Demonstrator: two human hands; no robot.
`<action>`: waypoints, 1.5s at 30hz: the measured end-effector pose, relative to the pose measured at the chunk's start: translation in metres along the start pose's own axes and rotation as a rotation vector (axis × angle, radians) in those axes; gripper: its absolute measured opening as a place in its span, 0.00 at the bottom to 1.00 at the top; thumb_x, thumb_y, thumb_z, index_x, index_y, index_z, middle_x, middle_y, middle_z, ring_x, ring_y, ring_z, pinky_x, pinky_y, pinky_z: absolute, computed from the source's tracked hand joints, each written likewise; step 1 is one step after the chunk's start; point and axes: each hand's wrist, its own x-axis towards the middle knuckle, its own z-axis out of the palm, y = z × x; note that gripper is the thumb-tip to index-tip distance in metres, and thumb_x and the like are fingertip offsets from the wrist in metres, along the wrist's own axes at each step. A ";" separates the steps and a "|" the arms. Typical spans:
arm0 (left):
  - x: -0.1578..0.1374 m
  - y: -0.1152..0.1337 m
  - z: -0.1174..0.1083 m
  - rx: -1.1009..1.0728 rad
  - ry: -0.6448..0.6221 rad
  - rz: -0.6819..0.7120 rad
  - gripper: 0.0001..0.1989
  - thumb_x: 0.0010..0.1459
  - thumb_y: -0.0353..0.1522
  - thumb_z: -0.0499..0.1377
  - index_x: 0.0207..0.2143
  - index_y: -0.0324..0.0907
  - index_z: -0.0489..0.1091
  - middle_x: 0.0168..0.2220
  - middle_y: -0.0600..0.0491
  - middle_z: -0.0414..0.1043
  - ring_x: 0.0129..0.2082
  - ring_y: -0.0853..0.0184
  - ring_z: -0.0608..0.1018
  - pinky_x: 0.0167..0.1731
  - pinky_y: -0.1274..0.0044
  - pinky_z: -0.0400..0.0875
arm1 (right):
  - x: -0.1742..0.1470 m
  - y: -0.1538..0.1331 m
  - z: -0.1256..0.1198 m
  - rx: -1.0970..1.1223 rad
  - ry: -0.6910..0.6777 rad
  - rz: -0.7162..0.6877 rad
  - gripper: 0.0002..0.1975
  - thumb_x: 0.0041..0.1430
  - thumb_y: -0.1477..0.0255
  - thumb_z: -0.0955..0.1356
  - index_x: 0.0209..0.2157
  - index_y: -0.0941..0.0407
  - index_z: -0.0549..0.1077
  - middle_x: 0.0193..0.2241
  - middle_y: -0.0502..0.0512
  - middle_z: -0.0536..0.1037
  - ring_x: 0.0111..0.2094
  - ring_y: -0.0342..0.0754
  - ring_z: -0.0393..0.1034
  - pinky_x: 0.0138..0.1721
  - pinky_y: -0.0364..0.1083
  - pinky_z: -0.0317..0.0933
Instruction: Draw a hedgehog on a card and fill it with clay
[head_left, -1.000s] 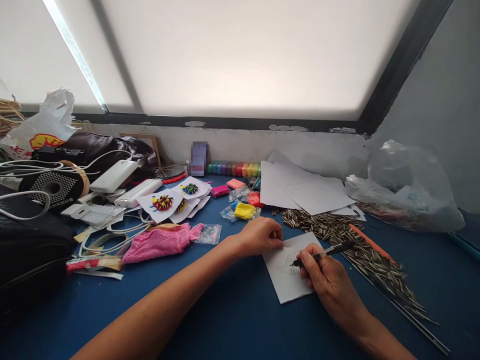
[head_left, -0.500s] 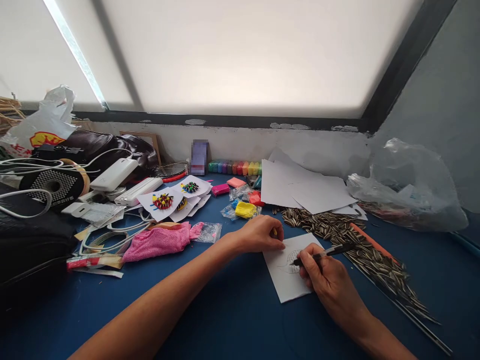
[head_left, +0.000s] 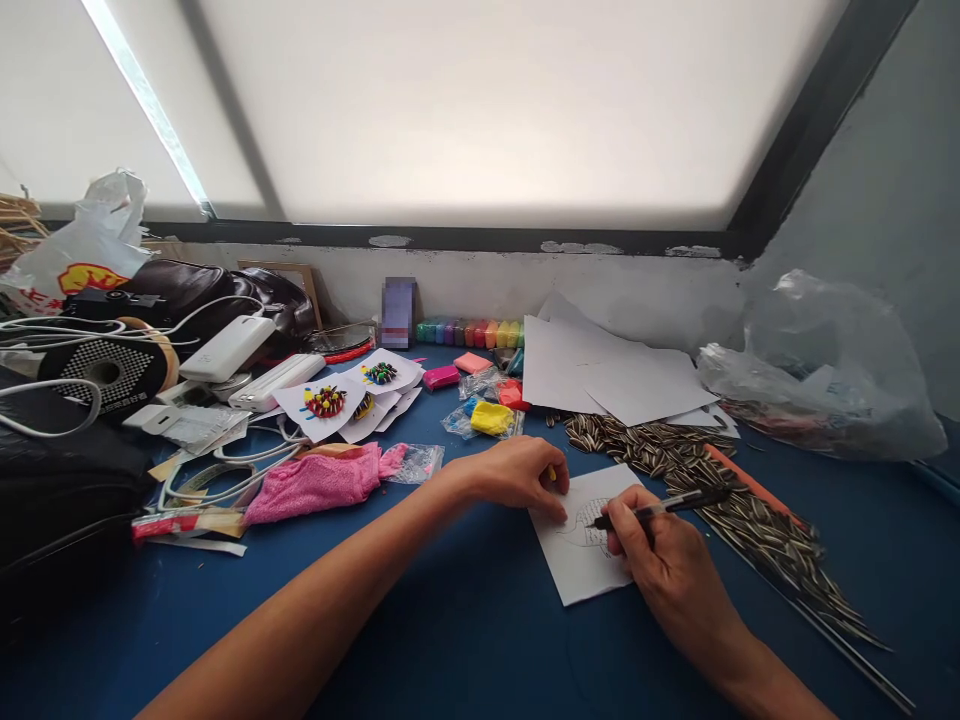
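My right hand is closed around a black pen. The pen's tip touches a small white sheet of paper. A line drawing on it shows a rounded body filled with small scale-like marks, partly hidden by my right fingers. At the sheet's upper left edge, my left hand rests with its thumb on the paper and its other fingers curled. A small yellow thing shows among these fingers, too small to name. Striped sunflower seeds lie heaped beyond my right hand.
Larger white sheets lie at the back, beside a clear plastic bag. Yellow clay and a row of coloured clay blocks sit behind my left hand. Decorated paper pieces, a pink cloth, cables and power banks crowd the left.
My right hand and the pen have shifted slightly right, with the tip still at the drawing. My left thumb has moved a little down along the paper's edge.
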 end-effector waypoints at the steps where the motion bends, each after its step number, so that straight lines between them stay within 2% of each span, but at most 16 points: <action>1: 0.000 0.000 0.000 0.009 -0.010 -0.004 0.17 0.44 0.39 0.67 0.37 0.41 0.74 0.31 0.56 0.71 0.29 0.70 0.71 0.26 0.81 0.61 | 0.000 -0.001 0.000 0.001 -0.011 -0.007 0.20 0.65 0.58 0.57 0.23 0.51 0.63 0.19 0.47 0.68 0.16 0.44 0.59 0.19 0.44 0.53; 17: 0.000 0.000 -0.002 -0.007 -0.032 -0.005 0.19 0.44 0.40 0.68 0.38 0.41 0.74 0.33 0.55 0.71 0.29 0.70 0.71 0.26 0.80 0.61 | 0.001 -0.001 0.001 -0.021 -0.054 -0.074 0.18 0.66 0.60 0.57 0.24 0.51 0.63 0.18 0.47 0.69 0.17 0.45 0.63 0.21 0.44 0.55; 31: -0.001 0.001 -0.002 0.005 -0.026 0.001 0.18 0.44 0.39 0.68 0.37 0.41 0.74 0.31 0.55 0.70 0.28 0.70 0.70 0.25 0.81 0.60 | 0.003 -0.004 0.002 -0.050 -0.034 -0.094 0.21 0.66 0.58 0.57 0.21 0.51 0.62 0.19 0.49 0.69 0.16 0.44 0.60 0.18 0.43 0.55; 45: -0.001 0.000 -0.002 -0.007 -0.028 0.000 0.18 0.44 0.39 0.68 0.37 0.41 0.74 0.32 0.55 0.70 0.29 0.70 0.71 0.25 0.81 0.60 | 0.003 -0.001 0.003 -0.076 -0.022 -0.113 0.21 0.66 0.59 0.57 0.20 0.50 0.61 0.18 0.49 0.70 0.16 0.45 0.62 0.21 0.44 0.55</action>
